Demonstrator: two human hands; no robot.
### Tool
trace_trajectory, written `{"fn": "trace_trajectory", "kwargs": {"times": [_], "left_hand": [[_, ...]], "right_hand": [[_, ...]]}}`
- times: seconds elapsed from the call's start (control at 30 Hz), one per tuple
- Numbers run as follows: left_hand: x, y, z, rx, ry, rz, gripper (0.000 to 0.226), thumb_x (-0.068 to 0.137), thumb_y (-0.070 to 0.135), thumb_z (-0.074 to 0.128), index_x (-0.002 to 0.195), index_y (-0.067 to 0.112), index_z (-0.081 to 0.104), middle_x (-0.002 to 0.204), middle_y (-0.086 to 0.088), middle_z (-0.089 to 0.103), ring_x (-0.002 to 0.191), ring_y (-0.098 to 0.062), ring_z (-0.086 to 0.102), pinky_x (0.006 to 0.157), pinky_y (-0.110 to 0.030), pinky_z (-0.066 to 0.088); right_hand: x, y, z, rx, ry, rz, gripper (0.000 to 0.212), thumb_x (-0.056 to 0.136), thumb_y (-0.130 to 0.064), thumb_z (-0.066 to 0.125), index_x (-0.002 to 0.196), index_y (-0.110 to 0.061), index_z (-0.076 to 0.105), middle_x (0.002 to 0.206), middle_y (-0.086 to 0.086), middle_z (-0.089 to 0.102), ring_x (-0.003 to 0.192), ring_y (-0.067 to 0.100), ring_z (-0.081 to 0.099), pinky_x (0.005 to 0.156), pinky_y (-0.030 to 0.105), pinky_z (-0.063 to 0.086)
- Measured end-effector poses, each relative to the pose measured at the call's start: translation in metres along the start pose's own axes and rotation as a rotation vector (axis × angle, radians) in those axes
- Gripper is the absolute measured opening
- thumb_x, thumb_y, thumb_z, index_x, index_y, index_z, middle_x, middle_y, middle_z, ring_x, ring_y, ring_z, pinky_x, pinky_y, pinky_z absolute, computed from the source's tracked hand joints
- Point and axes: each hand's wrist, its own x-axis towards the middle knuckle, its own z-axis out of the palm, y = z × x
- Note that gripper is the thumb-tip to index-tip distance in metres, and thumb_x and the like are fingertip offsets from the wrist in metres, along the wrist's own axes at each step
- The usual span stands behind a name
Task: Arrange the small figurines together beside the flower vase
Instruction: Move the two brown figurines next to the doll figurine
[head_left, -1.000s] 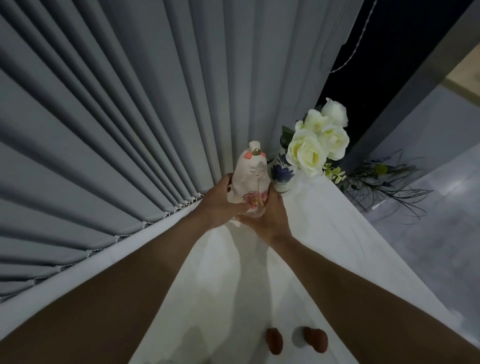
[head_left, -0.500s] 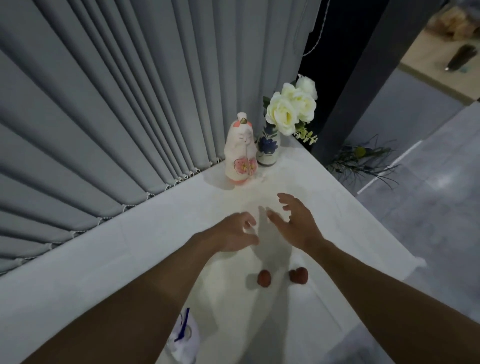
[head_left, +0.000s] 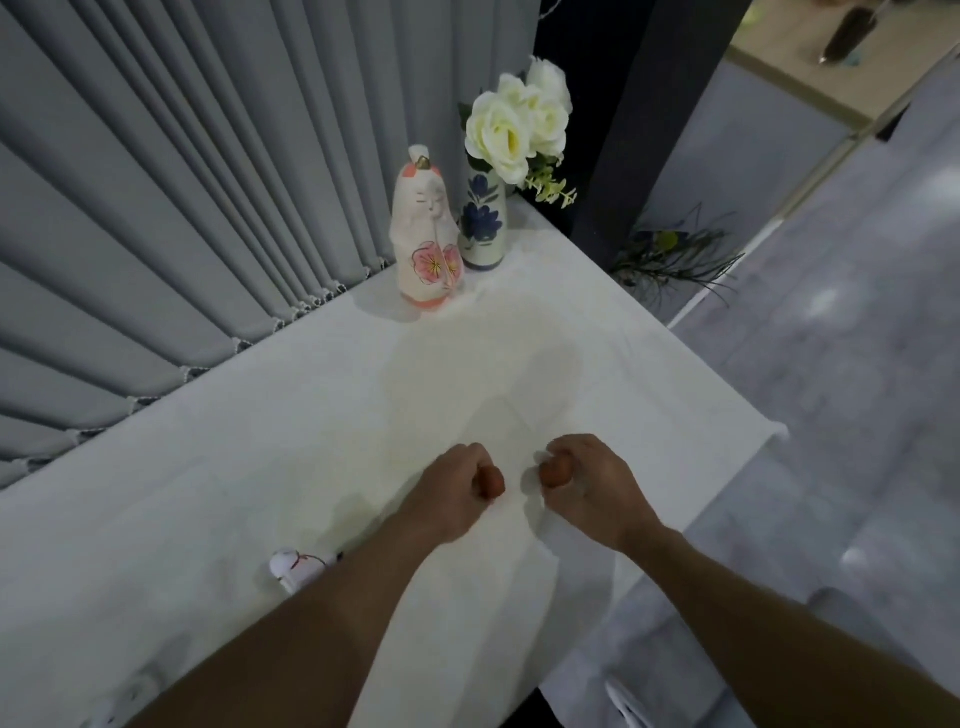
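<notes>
A tall white cat figurine (head_left: 427, 244) with a pink flower stands upright at the far end of the white table (head_left: 322, 395), touching or nearly touching the blue-flowered vase (head_left: 484, 221) of white roses (head_left: 514, 124). Near the table's middle, my left hand (head_left: 457, 493) is closed on a small brown figurine (head_left: 491, 482). My right hand (head_left: 587, 486) is closed on a second small brown figurine (head_left: 554, 473). Both brown figurines are partly hidden by my fingers. A small white figurine (head_left: 298, 566) lies beside my left forearm, partly hidden.
Grey vertical blinds (head_left: 182, 182) run along the table's left side. The table's right edge drops to a grey floor (head_left: 831, 389). A dark pillar (head_left: 639, 130) stands behind the vase, with a leafy sprig (head_left: 675, 260) at its foot.
Both hands let go of the cat figurine beside the vase, drew back toward me, and closed on the two small brown figurines.
</notes>
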Motion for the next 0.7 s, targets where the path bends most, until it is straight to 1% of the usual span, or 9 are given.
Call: {"fn": "trace_trajectory", "kwargs": {"times": [0.1,0.13,0.2,0.33,0.4,0.47,0.53,0.6,0.7], "left_hand": [[0.009,0.002,0.003,0.054,0.087,0.022,0.024,0.078,0.0,0.062,0.086,0.023,0.062,0.092,0.008,0.061,0.084,-0.014,0.063,0.076,-0.026,0.054],[0.014,0.004,0.002,0.071,0.129,0.024,0.023,0.08,-0.001,0.061,0.087,0.022,0.061,0.091,0.01,0.057,0.082,-0.012,0.06,0.072,-0.015,0.047],[0.028,0.004,-0.002,0.055,0.212,0.03,0.025,0.081,-0.003,0.061,0.085,0.022,0.06,0.091,0.008,0.056,0.081,-0.013,0.058,0.068,-0.011,0.041],[0.063,0.003,-0.014,-0.019,0.37,0.008,0.025,0.081,-0.004,0.064,0.086,0.021,0.061,0.094,0.0,0.06,0.082,-0.014,0.059,0.072,-0.011,0.041],[0.082,0.005,-0.023,-0.047,0.422,-0.019,0.021,0.083,-0.004,0.063,0.091,0.016,0.064,0.098,-0.002,0.059,0.085,-0.015,0.06,0.076,-0.014,0.045],[0.103,0.005,-0.031,-0.083,0.475,-0.024,0.022,0.084,-0.005,0.062,0.094,0.015,0.064,0.1,-0.003,0.059,0.089,-0.018,0.061,0.084,-0.027,0.052],[0.122,0.005,-0.037,-0.119,0.522,-0.037,0.022,0.085,-0.002,0.062,0.098,0.015,0.063,0.104,-0.004,0.06,0.094,-0.021,0.063,0.09,-0.038,0.054],[0.139,0.006,-0.04,-0.15,0.559,-0.059,0.02,0.087,0.001,0.063,0.103,0.013,0.062,0.108,-0.004,0.058,0.1,-0.025,0.062,0.093,-0.043,0.053],[0.158,0.01,-0.039,-0.199,0.616,-0.065,0.019,0.091,0.004,0.063,0.109,0.01,0.061,0.11,-0.006,0.059,0.103,-0.026,0.06,0.095,-0.044,0.052]], "right_hand": [[0.005,0.005,0.006,-0.012,0.06,-0.036,0.023,0.083,-0.016,0.082,0.091,-0.03,0.066,0.099,-0.017,0.065,0.094,0.01,0.058,0.086,0.001,0.034],[0.008,0.005,0.007,0.002,0.082,-0.029,0.019,0.084,-0.013,0.081,0.088,-0.025,0.068,0.096,-0.018,0.066,0.092,0.008,0.058,0.084,0.002,0.035],[0.02,0.001,0.006,0.053,0.118,-0.008,0.012,0.086,-0.01,0.078,0.085,-0.015,0.068,0.088,-0.015,0.07,0.088,0.005,0.061,0.078,0.007,0.04],[0.058,-0.014,0.005,0.246,0.175,0.099,0.023,0.085,-0.011,0.079,0.098,-0.025,0.067,0.093,-0.024,0.069,0.089,-0.016,0.061,0.075,0.001,0.042],[0.083,-0.02,0.007,0.325,0.194,0.156,0.021,0.085,-0.015,0.079,0.094,-0.03,0.068,0.095,-0.017,0.072,0.089,-0.007,0.065,0.074,0.004,0.046],[0.11,-0.026,0.011,0.335,0.203,0.159,0.017,0.086,-0.016,0.074,0.096,-0.029,0.069,0.1,-0.014,0.072,0.093,0.001,0.066,0.08,0.01,0.048],[0.136,-0.032,0.013,0.295,0.249,0.101,0.017,0.086,-0.009,0.069,0.096,-0.023,0.07,0.102,-0.016,0.067,0.099,0.006,0.061,0.085,0.005,0.042],[0.158,-0.037,0.017,0.247,0.301,0.042,0.022,0.084,-0.002,0.065,0.097,-0.019,0.07,0.104,-0.011,0.064,0.102,0.005,0.055,0.085,-0.001,0.035],[0.183,-0.043,0.023,0.316,0.323,0.049,0.033,0.083,0.001,0.056,0.102,-0.025,0.066,0.112,-0.004,0.066,0.103,0.002,0.058,0.088,0.007,0.043]]}}
